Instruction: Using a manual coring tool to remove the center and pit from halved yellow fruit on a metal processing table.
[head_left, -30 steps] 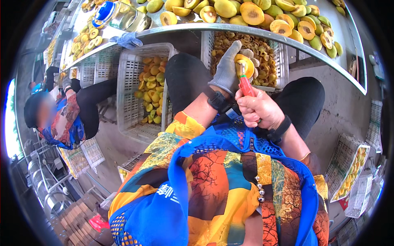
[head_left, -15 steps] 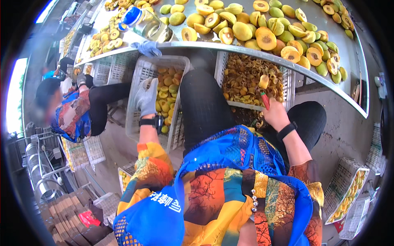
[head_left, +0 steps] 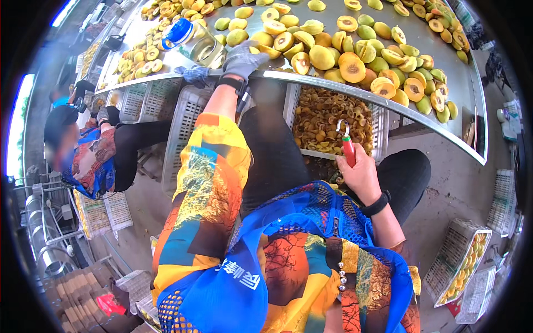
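Note:
My left hand (head_left: pixel 242 61), in a grey glove, reaches over the near edge of the metal table. Its fingers stretch out at the yellow peach halves (head_left: pixel 300 62), touching or very close to the nearest one; I see nothing held in them. Bare, my right hand (head_left: pixel 361 173) is closed round the red handle of a pitting tool (head_left: pixel 348 149). The tool's curved metal loop points up, with no fruit on it, over a white crate (head_left: pixel 383 133) of brown pits and scraps (head_left: pixel 327 119).
A clear bottle with a blue lid (head_left: pixel 191 41) lies by a blue-grey glove (head_left: pixel 193 74) at the table edge (head_left: pixel 388 99). Under my left arm stands a pale crate (head_left: pixel 180 133). A co-worker (head_left: pixel 91 144) sits at left; fruit crates (head_left: pixel 458 263) stand at right.
My left hand has risen from the pale crate to the peach halves on the table. The fruit piece at the tool's tip is gone, and the right hand has dropped slightly.

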Available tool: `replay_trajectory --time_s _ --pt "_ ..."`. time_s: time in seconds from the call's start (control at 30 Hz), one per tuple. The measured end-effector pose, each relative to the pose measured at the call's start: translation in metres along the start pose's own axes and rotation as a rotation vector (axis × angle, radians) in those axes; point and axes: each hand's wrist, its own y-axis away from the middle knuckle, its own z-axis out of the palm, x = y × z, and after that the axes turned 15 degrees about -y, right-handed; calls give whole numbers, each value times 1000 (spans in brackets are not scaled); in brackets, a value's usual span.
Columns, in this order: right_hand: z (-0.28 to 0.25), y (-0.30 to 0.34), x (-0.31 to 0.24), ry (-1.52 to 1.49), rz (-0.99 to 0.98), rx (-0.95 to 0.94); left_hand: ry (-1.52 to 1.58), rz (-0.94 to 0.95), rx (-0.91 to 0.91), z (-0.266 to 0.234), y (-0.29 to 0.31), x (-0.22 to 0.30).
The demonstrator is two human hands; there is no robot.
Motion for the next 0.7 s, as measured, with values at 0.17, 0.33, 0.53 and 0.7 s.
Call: replay_trajectory --time_s 0.17,0.33,0.53,0.7 --pt "0 -15 -36 -175 -82 105 1271 -197 -76 -33 64 79" --pt "9 -48 -42 -2 -374 181 749 214 -207 -46 140 135" --pt "-36 -41 -32 -1087 269 -22 1343 56 -692 -16 164 150" --pt "7 -28 -41 -1444 440 255 1578 -195 -657 16 194 166"
